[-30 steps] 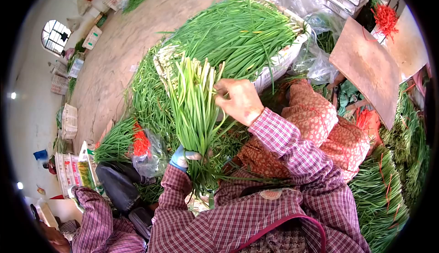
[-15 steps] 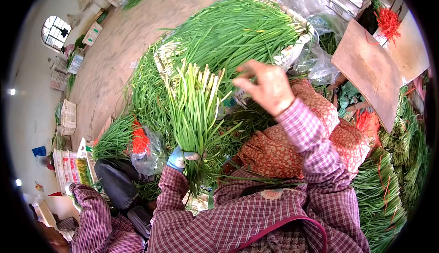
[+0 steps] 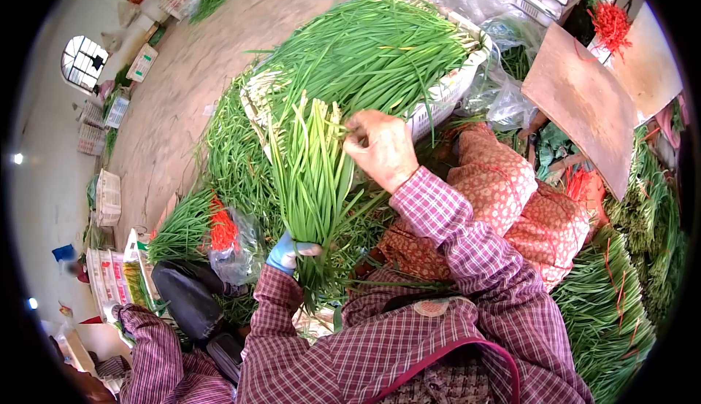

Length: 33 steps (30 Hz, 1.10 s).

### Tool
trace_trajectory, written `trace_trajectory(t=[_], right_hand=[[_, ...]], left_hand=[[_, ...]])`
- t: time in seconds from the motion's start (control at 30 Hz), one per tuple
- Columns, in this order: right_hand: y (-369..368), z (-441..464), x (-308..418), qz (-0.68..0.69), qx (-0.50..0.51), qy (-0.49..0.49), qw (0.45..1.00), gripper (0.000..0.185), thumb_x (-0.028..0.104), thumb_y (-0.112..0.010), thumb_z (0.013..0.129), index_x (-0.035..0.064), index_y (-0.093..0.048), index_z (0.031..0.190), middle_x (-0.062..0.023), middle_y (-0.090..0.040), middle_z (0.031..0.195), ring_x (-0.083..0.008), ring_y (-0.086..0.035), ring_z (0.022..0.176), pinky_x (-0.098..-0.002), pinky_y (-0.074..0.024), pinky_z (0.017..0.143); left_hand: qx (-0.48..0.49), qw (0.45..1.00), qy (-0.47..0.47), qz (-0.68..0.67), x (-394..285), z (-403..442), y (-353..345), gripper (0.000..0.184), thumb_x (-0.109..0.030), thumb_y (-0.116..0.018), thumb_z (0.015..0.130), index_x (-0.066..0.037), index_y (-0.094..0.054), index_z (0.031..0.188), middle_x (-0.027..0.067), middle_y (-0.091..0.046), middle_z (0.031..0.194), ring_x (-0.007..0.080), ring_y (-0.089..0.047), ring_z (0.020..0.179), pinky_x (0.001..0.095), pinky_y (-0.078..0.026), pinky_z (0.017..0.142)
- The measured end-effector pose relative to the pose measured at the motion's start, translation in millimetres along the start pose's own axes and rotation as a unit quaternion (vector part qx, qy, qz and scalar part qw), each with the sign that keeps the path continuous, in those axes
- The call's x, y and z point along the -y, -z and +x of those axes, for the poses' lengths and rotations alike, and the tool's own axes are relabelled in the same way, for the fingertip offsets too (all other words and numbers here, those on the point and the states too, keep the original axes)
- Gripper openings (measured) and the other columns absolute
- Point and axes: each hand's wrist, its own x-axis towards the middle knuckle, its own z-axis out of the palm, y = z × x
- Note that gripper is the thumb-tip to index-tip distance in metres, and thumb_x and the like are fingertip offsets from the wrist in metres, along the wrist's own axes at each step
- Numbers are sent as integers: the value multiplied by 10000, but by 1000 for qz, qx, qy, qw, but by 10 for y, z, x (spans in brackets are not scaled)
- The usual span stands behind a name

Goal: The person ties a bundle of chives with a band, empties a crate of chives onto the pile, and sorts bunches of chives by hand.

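My left hand, in a blue glove with some fingertips bare, is closed around the leafy lower part of a bunch of garlic chives. The bunch stands upright, its pale cut ends pointing up and away from me. At its upper right edge my bare right hand makes a pinch, thumb against fingers, touching or nearly touching the pale stalks. Whatever is between those fingertips is too small to make out. Just beyond the bunch, a white crate is heaped with more chives.
Loose trimmings pile left of the crate. A tilted board and red ties are at right, above tied bundles. Clear plastic bags lie beside the crate. Another person's striped sleeve is at lower left.
My right hand has moved left and slightly down to the bunch's upper edge, and its fingers have closed into a pinch. The left hand still holds the bunch in nearly the same place.
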Motion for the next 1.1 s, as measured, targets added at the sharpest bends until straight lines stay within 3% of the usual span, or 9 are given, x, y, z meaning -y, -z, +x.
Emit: trace_trajectory(t=[0.13,0.37,0.47,0.53,0.6,0.73,0.93,1.07,1.1], right_hand=[[210,187,-203,-119,28,-18,992,88,113,-653,715,63,-613,775,-82,-628,724,-231,-628,625,-357,-533,601],[946,377,-888,-237,-58,0,970,74,183,-628,802,113,-624,825,-59,-638,752,-212,-628,618,-342,-524,575],[837,218,-884,-445,267,-200,831,192,329,-607,883,220,-658,1033,-54,-637,754,-184,-607,548,-344,-514,503],[782,144,-466,-378,325,-212,841,306,383,-592,891,192,-633,1127,-72,-675,840,-201,-657,656,-338,-533,574],[545,-83,-763,-88,208,-43,973,416,434,-581,887,105,-619,1138,-114,-685,961,-217,-676,801,-327,-542,705],[353,67,-357,148,179,-149,961,517,449,-587,878,15,-586,1159,-167,-665,1045,-244,-659,950,-320,-513,845],[119,135,-134,334,206,-243,887,348,262,-699,840,18,-590,1062,-49,-628,767,-89,-558,597,-247,-478,566],[198,143,-378,253,58,-289,922,224,231,-632,882,18,-608,946,-93,-666,812,-101,-573,546,-237,-475,453],[312,210,-508,302,1,-353,885,179,207,-606,898,36,-614,948,-76,-664,806,-96,-568,549,-214,-471,477]], left_hand=[[14,999,37,-29,171,-52,293,662,-101,-818,604,4,-541,1196,115,-653,985,247,-648,830,366,-528,732],[113,986,-15,-121,436,-161,637,407,-173,-765,645,31,-602,957,134,-599,743,262,-579,663,378,-463,598],[215,960,-43,-177,405,-49,604,375,-179,-767,650,23,-600,919,112,-573,700,248,-558,631,377,-453,586],[211,962,-46,-168,371,-19,578,342,-220,-775,669,3,-606,867,104,-564,691,246,-543,610,382,-446,578],[231,953,-62,-187,480,-6,645,358,-259,-783,681,-2,-617,868,112,-581,714,251,-553,621,381,-450,577],[201,961,-66,-176,409,-12,534,367,-270,-781,690,-4,-623,888,121,-595,734,255,-562,633,379,-456,576],[245,956,-55,-150,368,118,317,366,-241,-787,662,6,-634,886,122,-598,704,259,-566,580,385,-464,523],[152,968,-12,-200,273,73,118,336,-205,-777,666,4,-639,890,126,-622,727,260,-588,590,380,-469,524],[174,968,-18,-177,210,60,83,322,-199,-769,691,0,-643,911,130,-629,747,263,-599,617,379,-471,532]])
